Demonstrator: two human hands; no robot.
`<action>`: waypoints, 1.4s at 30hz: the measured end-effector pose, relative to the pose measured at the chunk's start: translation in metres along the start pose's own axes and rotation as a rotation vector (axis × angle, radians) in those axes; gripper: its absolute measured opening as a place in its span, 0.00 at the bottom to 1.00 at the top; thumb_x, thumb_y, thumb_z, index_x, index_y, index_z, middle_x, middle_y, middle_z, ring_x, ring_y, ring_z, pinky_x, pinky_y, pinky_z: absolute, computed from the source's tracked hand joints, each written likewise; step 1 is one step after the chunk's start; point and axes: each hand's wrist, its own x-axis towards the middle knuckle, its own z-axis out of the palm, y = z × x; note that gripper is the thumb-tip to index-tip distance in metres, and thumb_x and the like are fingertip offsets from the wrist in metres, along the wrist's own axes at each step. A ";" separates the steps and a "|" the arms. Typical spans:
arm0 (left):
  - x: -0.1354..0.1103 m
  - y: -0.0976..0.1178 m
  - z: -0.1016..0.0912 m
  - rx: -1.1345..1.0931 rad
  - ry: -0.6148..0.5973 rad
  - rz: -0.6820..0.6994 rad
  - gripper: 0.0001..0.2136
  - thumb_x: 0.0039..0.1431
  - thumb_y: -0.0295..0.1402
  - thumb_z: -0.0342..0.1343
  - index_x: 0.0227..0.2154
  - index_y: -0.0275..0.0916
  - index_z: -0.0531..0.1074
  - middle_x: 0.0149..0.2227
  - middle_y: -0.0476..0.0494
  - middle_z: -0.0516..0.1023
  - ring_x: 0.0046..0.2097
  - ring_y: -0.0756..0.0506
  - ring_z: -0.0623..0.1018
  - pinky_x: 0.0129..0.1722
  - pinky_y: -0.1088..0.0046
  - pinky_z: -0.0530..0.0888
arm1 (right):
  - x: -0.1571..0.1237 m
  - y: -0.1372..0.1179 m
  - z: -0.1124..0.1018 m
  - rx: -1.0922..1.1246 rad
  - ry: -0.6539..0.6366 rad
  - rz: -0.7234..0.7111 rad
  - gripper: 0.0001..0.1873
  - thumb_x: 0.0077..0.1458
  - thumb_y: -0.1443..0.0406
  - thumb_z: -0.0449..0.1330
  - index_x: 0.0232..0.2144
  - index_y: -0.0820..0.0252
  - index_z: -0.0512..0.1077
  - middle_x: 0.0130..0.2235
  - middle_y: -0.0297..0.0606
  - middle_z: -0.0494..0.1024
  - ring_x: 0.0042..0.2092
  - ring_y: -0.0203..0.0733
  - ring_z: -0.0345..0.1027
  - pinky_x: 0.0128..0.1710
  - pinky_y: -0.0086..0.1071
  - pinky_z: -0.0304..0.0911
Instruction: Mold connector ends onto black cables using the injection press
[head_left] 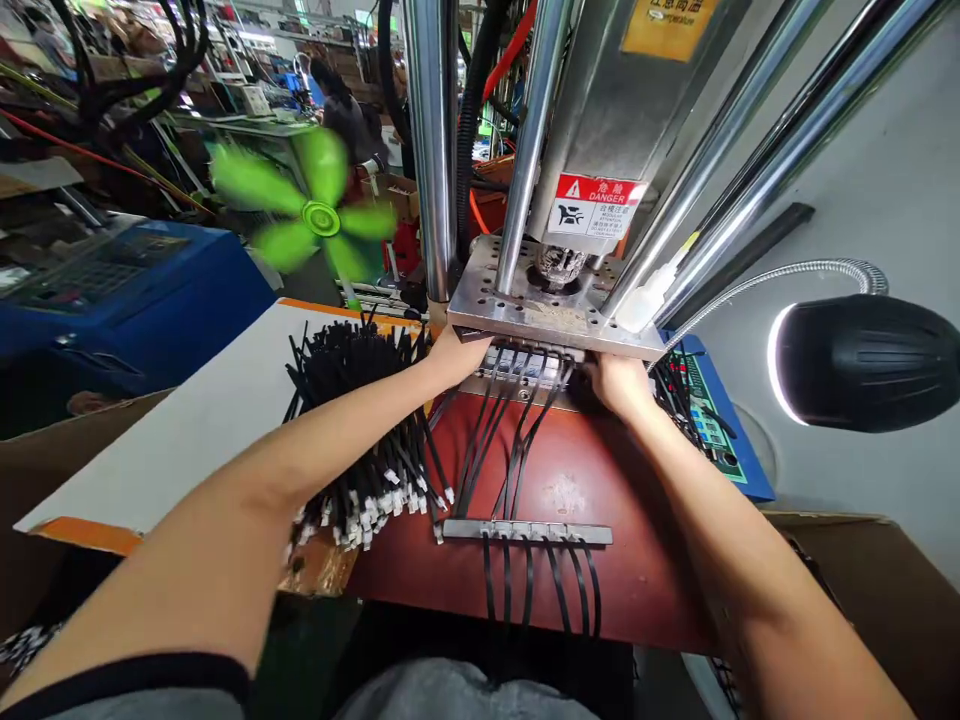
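Note:
Both hands reach under the steel plate (555, 322) of an upright press. My left hand (459, 356) is at the left end of a metal mould block (536, 366), its fingers hidden by the plate. At the block's right end is my right hand (619, 382), with its fingers out of sight too. Several black cables (480, 445) run from the block down toward me. They reach a slotted metal bar (529, 531) lying on the dark red work surface (570, 470). More black cable ends hang from the bar's near side.
A thick bundle of black cables with white connectors (375, 515) lies left, on a white board (210, 410). Behind it a green fan (321, 218) spins. At right are a control panel (712, 415) with cables on it and a lamp (870, 362). Steel columns (431, 150) rise around the press.

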 end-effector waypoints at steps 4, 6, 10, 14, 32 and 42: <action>-0.058 0.017 0.003 0.144 -0.175 0.260 0.15 0.65 0.25 0.45 0.47 0.42 0.75 0.51 0.39 0.75 0.58 0.37 0.68 0.56 0.53 0.65 | -0.099 0.007 -0.033 0.105 -0.260 -0.128 0.11 0.61 0.58 0.57 0.33 0.60 0.72 0.33 0.44 0.76 0.37 0.48 0.69 0.39 0.38 0.64; -0.073 0.036 0.012 0.226 -0.284 0.384 0.14 0.64 0.25 0.47 0.44 0.42 0.76 0.48 0.40 0.75 0.55 0.36 0.68 0.53 0.54 0.66 | -0.134 0.009 -0.041 0.203 -0.380 -0.153 0.11 0.61 0.58 0.56 0.31 0.59 0.72 0.34 0.43 0.76 0.37 0.47 0.69 0.38 0.37 0.65; -0.076 0.079 0.033 0.180 -0.382 0.416 0.13 0.64 0.27 0.50 0.47 0.41 0.76 0.45 0.40 0.76 0.53 0.37 0.69 0.52 0.58 0.66 | -0.154 0.006 -0.037 0.438 -0.321 -0.170 0.16 0.60 0.65 0.54 0.50 0.59 0.72 0.50 0.46 0.76 0.51 0.49 0.70 0.52 0.44 0.67; -0.076 0.105 0.030 -0.174 -0.386 0.193 0.17 0.70 0.36 0.44 0.48 0.37 0.75 0.49 0.38 0.76 0.53 0.40 0.72 0.56 0.62 0.66 | -0.150 0.008 -0.031 0.543 -0.188 -0.100 0.24 0.56 0.70 0.51 0.54 0.58 0.71 0.51 0.44 0.78 0.52 0.46 0.73 0.54 0.43 0.68; -0.108 0.066 -0.043 0.217 -0.392 0.226 0.23 0.57 0.39 0.64 0.53 0.37 0.70 0.55 0.35 0.71 0.55 0.35 0.71 0.55 0.58 0.66 | -0.127 -0.010 -0.047 0.139 -0.249 -0.140 0.20 0.56 0.63 0.63 0.52 0.59 0.71 0.56 0.49 0.73 0.57 0.55 0.66 0.57 0.48 0.63; -0.180 0.069 -0.034 0.318 -0.653 0.346 0.06 0.63 0.35 0.56 0.38 0.39 0.74 0.37 0.45 0.78 0.40 0.41 0.78 0.42 0.63 0.71 | -0.185 -0.030 -0.031 0.395 -0.191 -0.348 0.14 0.66 0.67 0.52 0.51 0.57 0.71 0.52 0.46 0.76 0.54 0.50 0.68 0.56 0.50 0.66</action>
